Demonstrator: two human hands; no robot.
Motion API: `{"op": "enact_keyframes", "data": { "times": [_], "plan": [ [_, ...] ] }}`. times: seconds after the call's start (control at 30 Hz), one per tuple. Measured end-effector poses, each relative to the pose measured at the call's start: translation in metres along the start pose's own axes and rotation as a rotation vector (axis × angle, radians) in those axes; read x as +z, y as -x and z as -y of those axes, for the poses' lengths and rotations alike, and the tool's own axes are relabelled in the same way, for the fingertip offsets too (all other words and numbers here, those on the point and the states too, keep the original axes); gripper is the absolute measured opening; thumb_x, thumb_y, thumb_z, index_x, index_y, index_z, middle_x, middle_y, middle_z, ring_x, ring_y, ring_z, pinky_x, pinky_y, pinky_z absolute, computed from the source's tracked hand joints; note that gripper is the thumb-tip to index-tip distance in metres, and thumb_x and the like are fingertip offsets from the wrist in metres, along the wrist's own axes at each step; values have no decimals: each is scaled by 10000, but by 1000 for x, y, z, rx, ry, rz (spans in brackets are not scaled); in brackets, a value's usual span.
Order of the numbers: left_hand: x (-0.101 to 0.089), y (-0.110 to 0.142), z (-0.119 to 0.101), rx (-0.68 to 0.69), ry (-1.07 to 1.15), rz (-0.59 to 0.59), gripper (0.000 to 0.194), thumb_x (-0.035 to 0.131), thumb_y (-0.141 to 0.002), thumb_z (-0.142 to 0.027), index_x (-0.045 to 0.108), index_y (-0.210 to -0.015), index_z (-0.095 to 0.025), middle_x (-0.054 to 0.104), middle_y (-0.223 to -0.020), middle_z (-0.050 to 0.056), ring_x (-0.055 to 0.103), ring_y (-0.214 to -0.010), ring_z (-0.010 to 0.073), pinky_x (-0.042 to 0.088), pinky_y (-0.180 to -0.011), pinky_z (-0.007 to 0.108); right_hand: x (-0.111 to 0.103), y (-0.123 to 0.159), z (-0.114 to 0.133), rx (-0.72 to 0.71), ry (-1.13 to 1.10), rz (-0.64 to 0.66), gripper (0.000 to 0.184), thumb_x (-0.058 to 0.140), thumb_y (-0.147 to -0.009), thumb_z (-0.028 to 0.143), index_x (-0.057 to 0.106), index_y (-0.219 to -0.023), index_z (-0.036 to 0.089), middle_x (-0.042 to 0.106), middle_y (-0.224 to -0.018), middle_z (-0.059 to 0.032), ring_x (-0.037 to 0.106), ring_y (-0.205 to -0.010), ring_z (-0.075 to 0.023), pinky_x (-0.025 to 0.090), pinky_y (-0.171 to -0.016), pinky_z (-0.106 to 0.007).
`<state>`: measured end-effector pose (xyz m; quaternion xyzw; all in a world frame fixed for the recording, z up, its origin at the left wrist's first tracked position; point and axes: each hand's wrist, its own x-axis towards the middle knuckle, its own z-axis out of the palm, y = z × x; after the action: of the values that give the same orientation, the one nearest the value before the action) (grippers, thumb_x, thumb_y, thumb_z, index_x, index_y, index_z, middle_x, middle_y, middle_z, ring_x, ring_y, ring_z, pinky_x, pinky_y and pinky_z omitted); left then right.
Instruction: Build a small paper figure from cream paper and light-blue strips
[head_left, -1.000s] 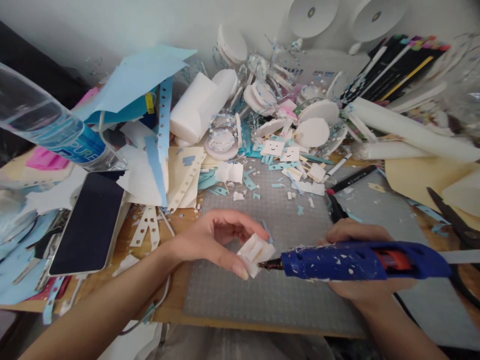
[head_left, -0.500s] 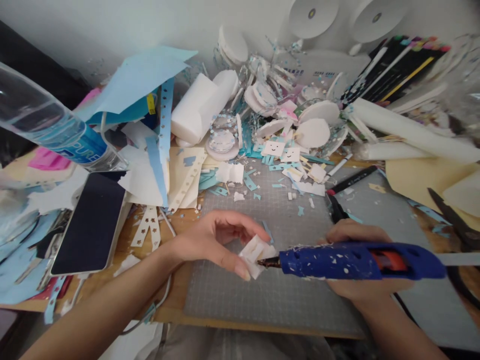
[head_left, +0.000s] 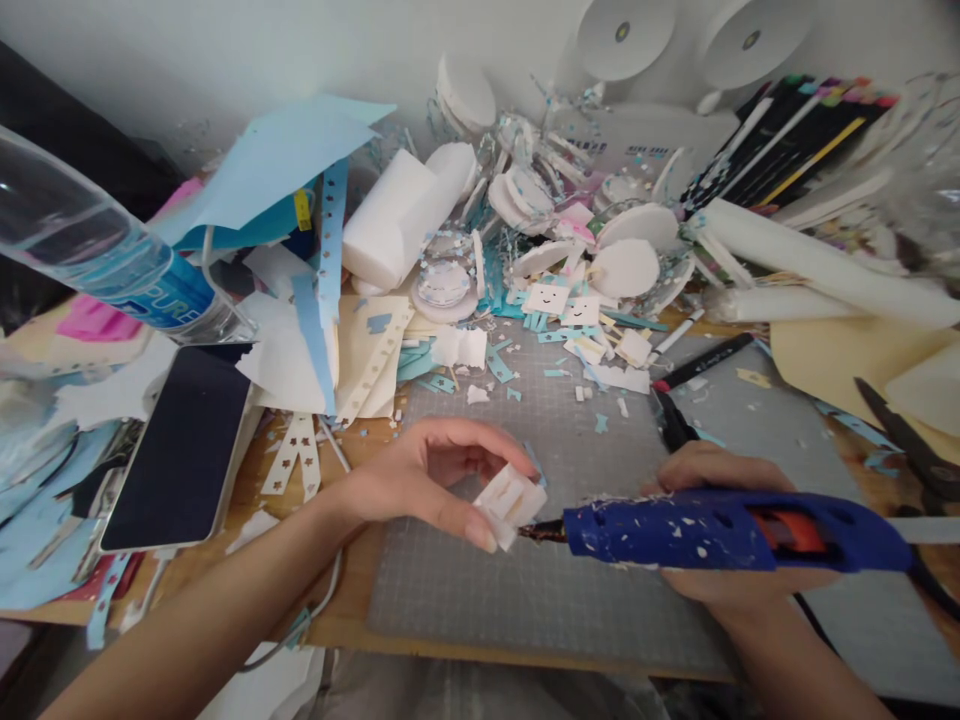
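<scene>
My left hand [head_left: 442, 490] pinches a small white paper piece [head_left: 511, 500] between thumb and fingers, above the grey cutting mat [head_left: 585, 610]. Pale yellowish strips or marks show on the piece's upper face. In my right hand [head_left: 720, 475] is a blue glue gun [head_left: 675, 530] lying on its side, its fingers wrapped around the handle. The dark nozzle points left and sits at the lower right edge of the white piece; whether it touches I cannot tell. A glue stick [head_left: 930, 530] sticks out of the gun's rear end.
Paper scraps and two smiling-face cards [head_left: 546, 298] lie at the mat's far edge. A phone [head_left: 180, 445] and a water bottle [head_left: 135, 250] are on the left. Black scissors [head_left: 900, 430] and a black marker [head_left: 705, 362] lie on the right, with white rolls [head_left: 817, 260] behind.
The glue gun has shifted slightly right and down, its nozzle moving from over the white piece to its edge. My left hand has tilted the piece a little, showing more of its face.
</scene>
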<state>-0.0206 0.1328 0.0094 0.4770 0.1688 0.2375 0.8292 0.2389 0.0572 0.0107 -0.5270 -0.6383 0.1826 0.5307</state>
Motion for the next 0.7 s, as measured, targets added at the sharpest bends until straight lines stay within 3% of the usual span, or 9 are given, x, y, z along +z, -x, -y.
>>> {"op": "enact_keyframes", "data": {
  "times": [0.17, 0.47, 0.7],
  "plan": [
    [-1, 1, 0, -4, 46, 4, 478, 895, -593, -255, 749, -1047, -236, 692, -1012, 58, 611, -896, 177, 471, -820, 272, 3, -9, 7, -119, 63, -39, 160, 676, -609, 194, 549, -699, 229, 544, -555, 58, 504, -424, -125, 405, -397, -258],
    [-2, 2, -1, 23, 25, 18, 492, 891, -602, -264, 745, -1071, -233, 680, -1016, 57, 603, -885, 176, 454, -808, 264, 7, -17, 15, -131, 139, -80, 146, 641, -637, 279, 513, -691, 234, 512, -522, 62, 482, -378, -125, 366, -355, -254],
    [-2, 3, 0, 7, 52, 15, 502, 890, -612, -281, 740, -1088, -234, 688, -1031, 63, 619, -886, 182, 475, -816, 278, 3, -16, 13, -130, 119, -20, 175, 676, -661, 257, 541, -771, 260, 527, -525, 41, 481, -401, -155, 357, -361, -290]
  ]
}}
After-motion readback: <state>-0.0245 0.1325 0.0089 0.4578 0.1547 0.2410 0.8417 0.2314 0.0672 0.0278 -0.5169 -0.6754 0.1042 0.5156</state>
